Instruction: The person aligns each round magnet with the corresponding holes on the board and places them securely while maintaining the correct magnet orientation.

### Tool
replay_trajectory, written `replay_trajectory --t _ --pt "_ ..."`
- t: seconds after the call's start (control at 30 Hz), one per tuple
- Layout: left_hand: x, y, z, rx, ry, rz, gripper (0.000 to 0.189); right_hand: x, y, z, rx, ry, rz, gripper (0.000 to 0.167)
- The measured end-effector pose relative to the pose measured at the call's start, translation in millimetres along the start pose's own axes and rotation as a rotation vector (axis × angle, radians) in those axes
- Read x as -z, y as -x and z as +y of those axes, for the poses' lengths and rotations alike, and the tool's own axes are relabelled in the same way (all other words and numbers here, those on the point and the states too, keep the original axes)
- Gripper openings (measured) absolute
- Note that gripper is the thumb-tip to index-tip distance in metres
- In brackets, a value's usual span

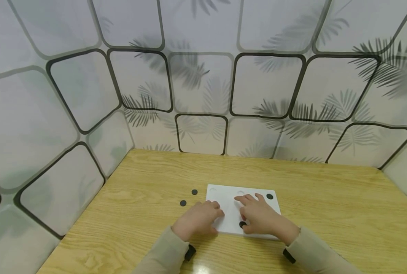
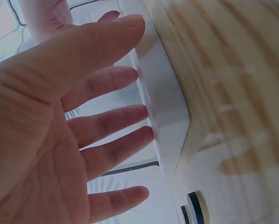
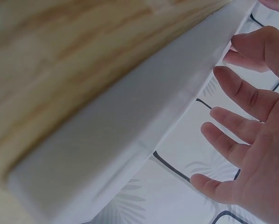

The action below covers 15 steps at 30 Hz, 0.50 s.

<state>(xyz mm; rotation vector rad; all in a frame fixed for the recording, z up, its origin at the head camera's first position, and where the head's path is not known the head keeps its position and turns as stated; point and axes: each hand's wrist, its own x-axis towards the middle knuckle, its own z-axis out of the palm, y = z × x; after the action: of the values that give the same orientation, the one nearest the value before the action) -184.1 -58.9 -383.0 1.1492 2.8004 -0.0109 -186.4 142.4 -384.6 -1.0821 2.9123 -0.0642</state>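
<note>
A white rectangular board [image 1: 231,213] with shallow round hollows lies on the wooden table. My left hand [image 1: 201,217] rests at its left part, the fingers [image 2: 116,119] extended along the board's edge and the thumb beside the near side. Over the right half is my right hand [image 1: 259,216], its fingers [image 3: 228,140] spread and loosely bent. The right thumb and forefinger are right at a black disc [image 1: 242,224] near the board's front edge, partly covered by the hand. Another black disc [image 1: 269,196] sits at the far right corner of the board.
Two loose black discs, a farther one [image 1: 194,192] and a nearer one [image 1: 183,203], lie on the table [image 1: 148,213] left of the board. A patterned white wall covering [image 1: 203,83] rises behind the table and along its left side.
</note>
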Motion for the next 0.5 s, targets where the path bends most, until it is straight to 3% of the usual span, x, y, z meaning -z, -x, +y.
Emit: replay_trajectory --t 0.23,0.5 --pt "4.0 -3.3 0.9 0.007 0.01 -0.004 0.037 1 -0.6 8 -0.011 -0.013 0.0 0.024" --pt "7.4 -5.2 1.0 0.017 0.023 -0.015 0.036 11 4.1 18 -0.002 -0.068 0.056 0.019"
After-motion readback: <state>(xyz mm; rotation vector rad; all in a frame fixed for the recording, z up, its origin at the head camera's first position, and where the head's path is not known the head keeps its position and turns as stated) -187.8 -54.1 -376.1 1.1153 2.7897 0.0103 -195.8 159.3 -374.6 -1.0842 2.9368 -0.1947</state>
